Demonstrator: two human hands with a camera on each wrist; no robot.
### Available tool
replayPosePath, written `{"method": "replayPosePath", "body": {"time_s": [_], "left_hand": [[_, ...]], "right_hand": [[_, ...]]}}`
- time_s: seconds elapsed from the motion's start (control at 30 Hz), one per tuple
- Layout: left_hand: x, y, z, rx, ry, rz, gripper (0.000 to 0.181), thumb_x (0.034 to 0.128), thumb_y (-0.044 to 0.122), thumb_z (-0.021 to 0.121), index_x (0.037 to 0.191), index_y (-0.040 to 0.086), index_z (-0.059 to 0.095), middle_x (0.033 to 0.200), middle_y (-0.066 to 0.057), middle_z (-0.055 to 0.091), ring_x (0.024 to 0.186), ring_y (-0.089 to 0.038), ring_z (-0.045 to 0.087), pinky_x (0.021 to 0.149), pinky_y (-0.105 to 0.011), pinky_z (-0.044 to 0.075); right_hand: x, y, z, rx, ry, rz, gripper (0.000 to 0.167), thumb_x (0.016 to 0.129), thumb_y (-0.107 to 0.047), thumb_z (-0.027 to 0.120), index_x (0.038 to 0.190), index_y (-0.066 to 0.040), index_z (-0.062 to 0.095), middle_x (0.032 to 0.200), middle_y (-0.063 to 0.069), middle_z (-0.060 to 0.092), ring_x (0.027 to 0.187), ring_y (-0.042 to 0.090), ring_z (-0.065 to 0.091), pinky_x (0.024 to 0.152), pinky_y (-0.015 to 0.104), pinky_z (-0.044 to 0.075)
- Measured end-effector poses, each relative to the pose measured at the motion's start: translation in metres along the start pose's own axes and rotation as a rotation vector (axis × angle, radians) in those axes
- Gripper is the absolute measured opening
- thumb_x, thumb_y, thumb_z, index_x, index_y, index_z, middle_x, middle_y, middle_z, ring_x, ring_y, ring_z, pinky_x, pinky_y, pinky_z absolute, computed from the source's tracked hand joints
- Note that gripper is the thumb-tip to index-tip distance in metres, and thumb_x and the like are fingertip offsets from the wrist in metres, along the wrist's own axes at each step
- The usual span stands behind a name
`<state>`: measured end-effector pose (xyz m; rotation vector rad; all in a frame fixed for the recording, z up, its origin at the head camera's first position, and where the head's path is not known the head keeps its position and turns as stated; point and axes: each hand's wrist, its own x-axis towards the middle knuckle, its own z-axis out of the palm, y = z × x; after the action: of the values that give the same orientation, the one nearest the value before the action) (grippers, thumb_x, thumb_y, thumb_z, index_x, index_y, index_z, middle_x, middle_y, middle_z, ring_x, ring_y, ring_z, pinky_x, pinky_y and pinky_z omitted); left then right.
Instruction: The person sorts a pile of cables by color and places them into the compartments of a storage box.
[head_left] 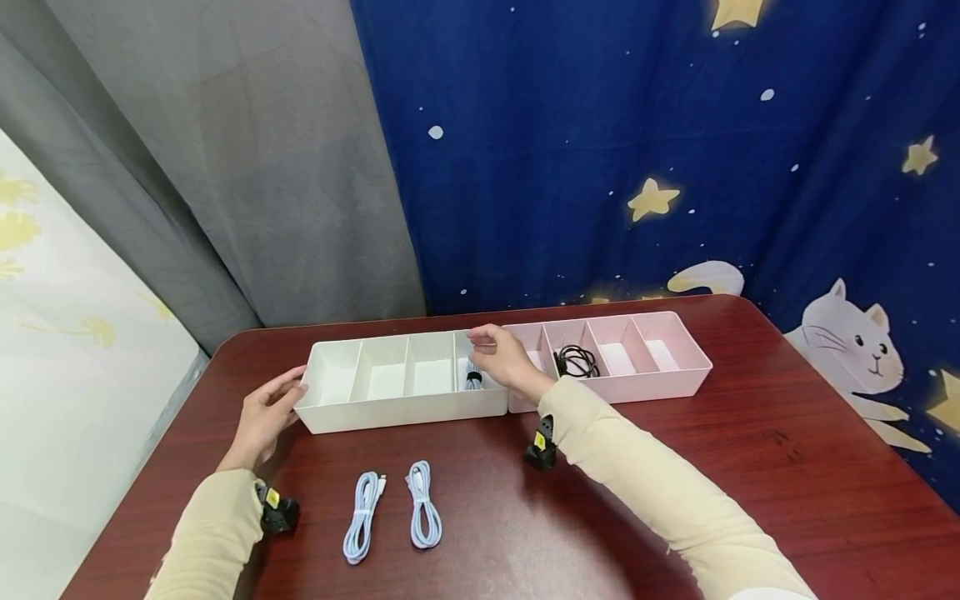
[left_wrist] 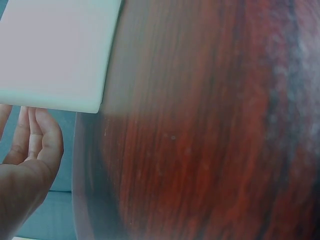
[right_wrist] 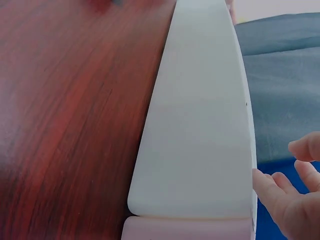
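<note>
A long white divided box (head_left: 401, 410) stands on the table. My left hand (head_left: 266, 412) touches its left end, fingers fairly straight against the end wall; in the left wrist view the fingers (left_wrist: 50, 135) meet the box's edge. My right hand (head_left: 506, 358) is over the box's rightmost compartment, where a coiled light-blue cable with a black band (head_left: 473, 380) lies partly hidden beneath it. In the right wrist view the thumb and fingers of that hand (right_wrist: 295, 200) are apart with nothing between them.
A pink divided box (head_left: 652, 386) adjoins the white box's right end, with a coiled black cable (head_left: 576, 361) in one compartment. Two light-blue coiled cables, one left (head_left: 362, 518) and one right (head_left: 424, 506), lie on the reddish-brown table (head_left: 570, 533) in front. Curtains hang behind.
</note>
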<state>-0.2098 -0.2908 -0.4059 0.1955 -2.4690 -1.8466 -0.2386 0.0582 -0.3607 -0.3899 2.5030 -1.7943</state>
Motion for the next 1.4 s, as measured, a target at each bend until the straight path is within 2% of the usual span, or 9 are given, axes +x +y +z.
{"method": "replayPosePath", "body": {"time_s": [0.17, 0.2, 0.27, 0.4, 0.47, 0.63, 1.1, 1.27, 1.4], "left_hand": [[0.0, -0.001, -0.001, 0.021, 0.001, 0.004, 0.051, 0.0865, 0.035, 0.055, 0.132, 0.014, 0.044, 0.098, 0.013, 0.049, 0.084, 0.003, 0.05, 0.066, -0.016, 0.045], [-0.001, -0.002, -0.001, 0.026, 0.002, 0.005, 0.051, 0.0867, 0.036, 0.055, 0.132, 0.014, 0.044, 0.099, 0.013, 0.048, 0.084, 0.003, 0.05, 0.065, -0.016, 0.045], [-0.001, -0.002, -0.002, 0.028, 0.003, 0.006, 0.051, 0.0868, 0.036, 0.055, 0.132, 0.014, 0.044, 0.099, 0.013, 0.048, 0.084, 0.004, 0.05, 0.065, -0.017, 0.045], [-0.001, -0.002, -0.001, 0.01, 0.002, 0.008, 0.05, 0.0867, 0.034, 0.056, 0.131, 0.015, 0.045, 0.098, 0.013, 0.049, 0.083, 0.004, 0.05, 0.065, -0.017, 0.045], [-0.001, -0.002, -0.001, -0.001, 0.002, 0.004, 0.049, 0.0865, 0.033, 0.056, 0.131, 0.015, 0.046, 0.097, 0.013, 0.049, 0.083, 0.004, 0.05, 0.065, -0.017, 0.045], [-0.001, 0.0, 0.0, -0.02, 0.007, -0.005, 0.048, 0.0863, 0.032, 0.057, 0.13, 0.017, 0.047, 0.097, 0.012, 0.049, 0.083, 0.003, 0.05, 0.064, -0.016, 0.045], [0.001, 0.0, 0.0, 0.006, 0.011, 0.01, 0.051, 0.0869, 0.032, 0.056, 0.132, 0.012, 0.043, 0.096, 0.014, 0.049, 0.082, 0.004, 0.05, 0.064, -0.017, 0.046], [0.0, 0.0, 0.001, -0.009, 0.018, 0.009, 0.051, 0.087, 0.031, 0.056, 0.132, 0.011, 0.043, 0.095, 0.015, 0.049, 0.081, 0.004, 0.05, 0.063, -0.017, 0.046], [0.0, -0.001, 0.001, -0.015, 0.018, 0.007, 0.051, 0.0869, 0.031, 0.056, 0.132, 0.012, 0.044, 0.095, 0.015, 0.049, 0.081, 0.003, 0.05, 0.063, -0.017, 0.046]], "right_hand": [[-0.005, 0.002, 0.001, 0.01, -0.023, -0.048, 0.031, 0.082, 0.003, 0.055, 0.113, 0.006, 0.053, 0.114, 0.021, 0.053, 0.102, 0.028, 0.054, 0.082, 0.033, 0.044], [-0.002, 0.012, 0.001, 0.021, -0.032, -0.094, 0.03, 0.083, -0.002, 0.056, 0.112, 0.003, 0.054, 0.111, 0.017, 0.055, 0.099, 0.025, 0.056, 0.079, 0.03, 0.046], [-0.004, 0.013, 0.002, 0.023, -0.033, -0.109, 0.028, 0.083, -0.004, 0.056, 0.111, 0.001, 0.055, 0.109, 0.015, 0.057, 0.097, 0.022, 0.058, 0.078, 0.029, 0.046], [-0.012, 0.009, 0.005, 0.07, -0.047, -0.086, 0.03, 0.084, -0.005, 0.057, 0.113, 0.001, 0.055, 0.108, 0.016, 0.057, 0.094, 0.023, 0.058, 0.076, 0.029, 0.047], [-0.022, -0.004, 0.006, 0.082, -0.047, -0.039, 0.031, 0.083, 0.0, 0.056, 0.113, 0.005, 0.053, 0.109, 0.021, 0.056, 0.095, 0.027, 0.057, 0.075, 0.031, 0.047], [-0.033, -0.009, 0.012, 0.146, -0.092, -0.052, 0.032, 0.082, 0.003, 0.056, 0.113, 0.01, 0.051, 0.106, 0.025, 0.054, 0.09, 0.029, 0.057, 0.071, 0.029, 0.048], [-0.054, -0.005, 0.029, 0.218, -0.241, -0.104, 0.03, 0.08, 0.006, 0.052, 0.109, 0.014, 0.05, 0.1, 0.029, 0.053, 0.084, 0.03, 0.058, 0.069, 0.026, 0.048], [-0.059, -0.002, 0.036, 0.242, -0.298, -0.087, 0.03, 0.081, 0.006, 0.052, 0.11, 0.014, 0.049, 0.101, 0.03, 0.052, 0.084, 0.032, 0.058, 0.069, 0.027, 0.049], [-0.064, -0.001, 0.044, 0.251, -0.341, -0.056, 0.032, 0.081, 0.006, 0.053, 0.112, 0.014, 0.048, 0.102, 0.029, 0.052, 0.084, 0.028, 0.059, 0.068, 0.027, 0.049]]}}
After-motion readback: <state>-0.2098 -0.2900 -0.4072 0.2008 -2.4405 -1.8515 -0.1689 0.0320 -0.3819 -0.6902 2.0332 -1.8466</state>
